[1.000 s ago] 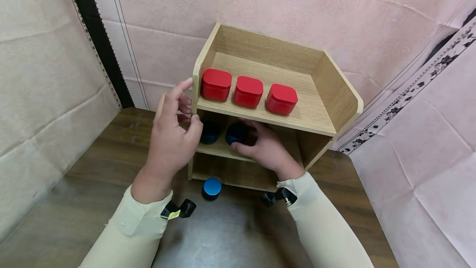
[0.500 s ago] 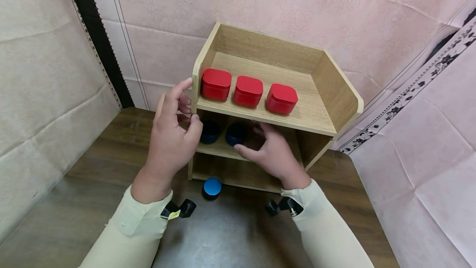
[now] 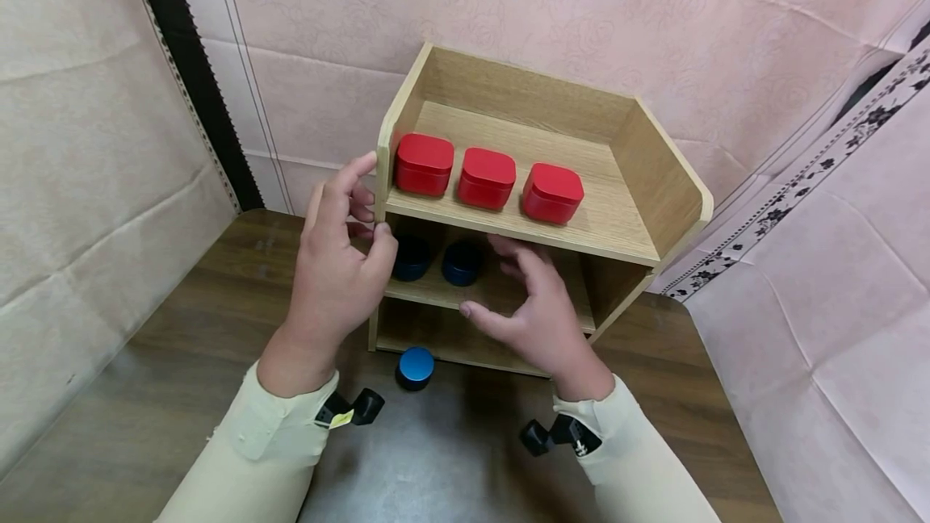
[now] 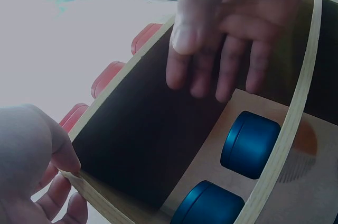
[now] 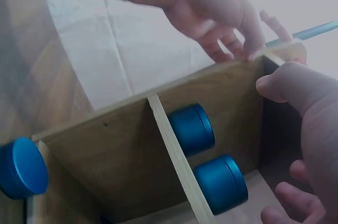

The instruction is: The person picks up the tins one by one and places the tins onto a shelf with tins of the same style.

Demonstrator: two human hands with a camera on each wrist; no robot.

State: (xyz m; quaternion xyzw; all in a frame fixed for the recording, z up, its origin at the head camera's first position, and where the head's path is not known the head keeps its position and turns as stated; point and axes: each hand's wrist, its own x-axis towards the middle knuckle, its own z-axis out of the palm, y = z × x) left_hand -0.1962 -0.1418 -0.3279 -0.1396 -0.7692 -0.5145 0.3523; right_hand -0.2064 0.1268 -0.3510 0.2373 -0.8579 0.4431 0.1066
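Note:
A small wooden shelf (image 3: 494,226) stands on the table, seen in all views. My left hand (image 3: 334,265) grips its left side panel, thumb at the front edge and curled fingers along the outer side. Two dark blue round tins sit on the middle level: a left tin (image 3: 412,257) and a right tin (image 3: 461,263). To the right of these, my right hand (image 3: 534,309) is at the front opening with thumb and fingers spread, holding nothing and apart from the right tin. A third blue tin (image 3: 416,368) stands on the table before the shelf.
Three red boxes with rounded corners line the top level's front: left box (image 3: 425,165), middle box (image 3: 487,178), right box (image 3: 552,194). The shelf's upper board (image 3: 523,240) overhangs the blue tins. Pink cloth (image 3: 523,14) hangs behind, above the brown table (image 3: 240,337).
My right hand has let go of the right blue tin and drawn back toward the front and right, its fingers spreading. The tin stays on the middle level. My left hand has not moved.

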